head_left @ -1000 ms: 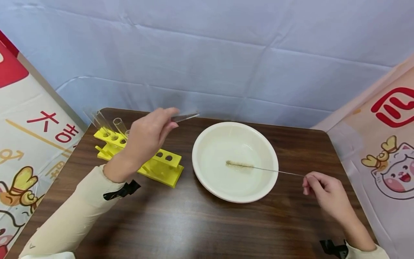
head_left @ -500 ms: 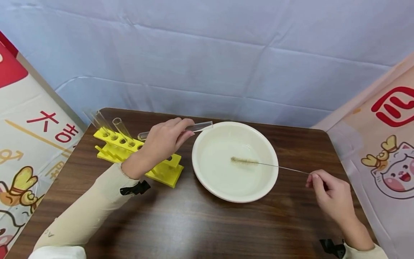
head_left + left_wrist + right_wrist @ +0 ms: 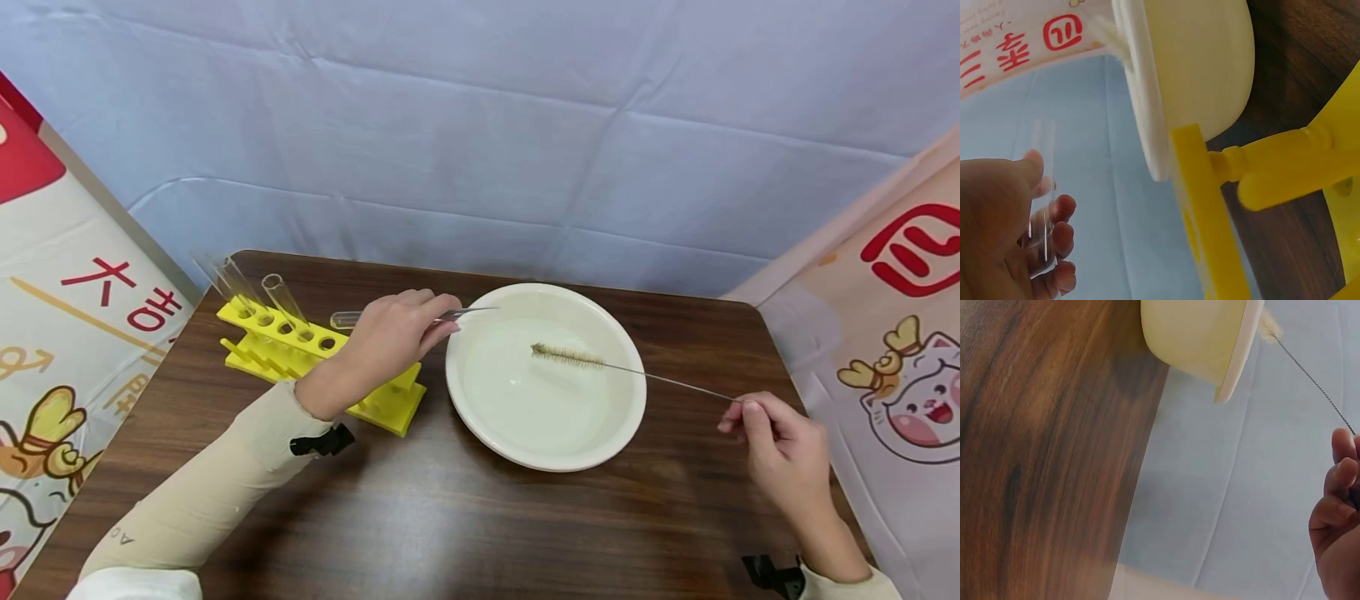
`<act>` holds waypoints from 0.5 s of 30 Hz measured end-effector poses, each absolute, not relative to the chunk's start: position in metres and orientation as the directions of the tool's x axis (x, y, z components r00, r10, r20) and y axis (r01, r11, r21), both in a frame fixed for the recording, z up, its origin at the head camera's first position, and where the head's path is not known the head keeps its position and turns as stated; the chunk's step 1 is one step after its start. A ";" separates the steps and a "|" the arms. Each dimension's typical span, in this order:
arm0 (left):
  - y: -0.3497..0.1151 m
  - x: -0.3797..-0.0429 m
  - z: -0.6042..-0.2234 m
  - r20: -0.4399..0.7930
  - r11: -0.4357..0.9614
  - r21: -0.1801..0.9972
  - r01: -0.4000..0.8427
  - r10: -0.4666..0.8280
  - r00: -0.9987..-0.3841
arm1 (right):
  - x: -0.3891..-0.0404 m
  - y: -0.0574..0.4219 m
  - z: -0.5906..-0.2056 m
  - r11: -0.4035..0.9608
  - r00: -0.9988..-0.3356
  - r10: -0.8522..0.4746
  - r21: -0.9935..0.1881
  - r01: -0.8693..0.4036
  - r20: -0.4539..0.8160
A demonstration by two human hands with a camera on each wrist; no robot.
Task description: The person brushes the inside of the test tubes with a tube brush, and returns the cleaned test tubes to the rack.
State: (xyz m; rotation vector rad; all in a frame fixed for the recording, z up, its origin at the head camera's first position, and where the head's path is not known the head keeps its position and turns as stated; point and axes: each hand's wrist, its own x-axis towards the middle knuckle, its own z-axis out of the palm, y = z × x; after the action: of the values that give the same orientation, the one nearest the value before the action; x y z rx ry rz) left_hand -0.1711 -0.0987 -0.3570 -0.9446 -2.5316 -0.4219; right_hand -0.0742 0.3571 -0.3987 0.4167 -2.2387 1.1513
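In the head view my left hand (image 3: 393, 337) grips a clear glass test tube (image 3: 347, 320) lying nearly level, its mouth end reaching over the bowl's left rim. The left wrist view shows fingers curled round that tube (image 3: 1041, 234). My right hand (image 3: 783, 446), right of the bowl, pinches the thin twisted-wire handle of a test tube brush (image 3: 568, 356). The brush's bristles hover over the white bowl (image 3: 457, 408), pointing left toward the tube. In the right wrist view the wire (image 3: 1313, 381) runs from the fingertips up to the bristle tip.
A yellow test tube rack (image 3: 405, 408) stands left of the bowl, partly behind the left forearm. Several clear tubes, one of them a glass tube (image 3: 281, 293), stand in its left holes. The dark wooden table (image 3: 525, 533) ends at a pale cloth backdrop (image 3: 480, 142).
My left hand has carried the tube right and down from above the rack to the bowl's rim. The right hand has drawn slightly right, and the bristles have risen from the water.
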 end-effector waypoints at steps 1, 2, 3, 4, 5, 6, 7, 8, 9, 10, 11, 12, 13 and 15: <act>-0.098 -0.171 -0.358 0.463 0.724 0.136 0.677 0.558 -0.689 | -0.074 0.357 -0.398 0.566 -0.788 0.001 -0.650 -0.507 0.616; -0.098 -0.171 -0.359 0.461 0.721 0.136 0.680 0.561 -0.688 | -0.074 0.356 -0.398 0.557 -0.793 0.014 -0.663 -0.500 0.610; -0.097 -0.171 -0.360 0.459 0.719 0.138 0.681 0.563 -0.687 | -0.073 0.355 -0.397 0.549 -0.800 0.025 -0.677 -0.490 0.600; -0.097 -0.170 -0.361 0.459 0.717 0.138 0.683 0.565 -0.686 | -0.073 0.354 -0.396 0.540 -0.809 0.036 -0.692 -0.478 0.587; -0.096 -0.170 -0.362 0.460 0.716 0.137 0.685 0.566 -0.684 | -0.073 0.353 -0.396 0.516 -0.812 0.047 -0.710 -0.479 0.582; -0.096 -0.170 -0.363 0.464 0.714 0.133 0.687 0.568 -0.680 | -0.073 0.352 -0.395 0.482 -0.814 0.056 -0.729 -0.485 0.578; -0.095 -0.170 -0.364 0.468 0.711 0.132 0.690 0.569 -0.676 | -0.074 0.350 -0.395 0.437 -0.817 0.062 -0.752 -0.494 0.573; -0.094 -0.170 -0.365 0.470 0.710 0.130 0.692 0.571 -0.673 | -0.074 0.349 -0.394 0.382 -0.817 0.066 -0.771 -0.509 0.572; -0.094 -0.170 -0.366 0.472 0.709 0.128 0.694 0.572 -0.671 | -0.075 0.348 -0.393 0.321 -0.818 0.070 -0.789 -0.524 0.571; -0.093 -0.170 -0.367 0.473 0.707 0.125 0.696 0.574 -0.668 | -0.076 0.347 -0.393 0.257 -0.815 0.071 -0.800 -0.542 0.575; -0.093 -0.170 -0.367 0.473 0.705 0.125 0.698 0.576 -0.667 | -0.076 0.346 -0.392 0.190 -0.811 0.071 -0.806 -0.561 0.581; -0.092 -0.169 -0.367 0.472 0.704 0.126 0.699 0.577 -0.667 | -0.077 0.345 -0.392 0.135 -0.809 0.072 -0.810 -0.571 0.583; -0.092 -0.169 -0.367 0.468 0.703 0.129 0.700 0.579 -0.667 | -0.077 0.344 -0.391 0.085 -0.809 0.073 -0.812 -0.577 0.583; -0.091 -0.168 -0.367 0.463 0.701 0.132 0.701 0.581 -0.669 | -0.077 0.343 -0.390 0.035 -0.808 0.076 -0.812 -0.583 0.584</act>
State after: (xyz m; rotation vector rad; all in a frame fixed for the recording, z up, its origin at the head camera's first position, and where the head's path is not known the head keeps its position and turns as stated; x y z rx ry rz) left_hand -0.1684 -0.0908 -0.3672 -0.9958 -2.5223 -0.4231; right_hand -0.0766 0.3428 -0.3898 0.5116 -1.8435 1.8248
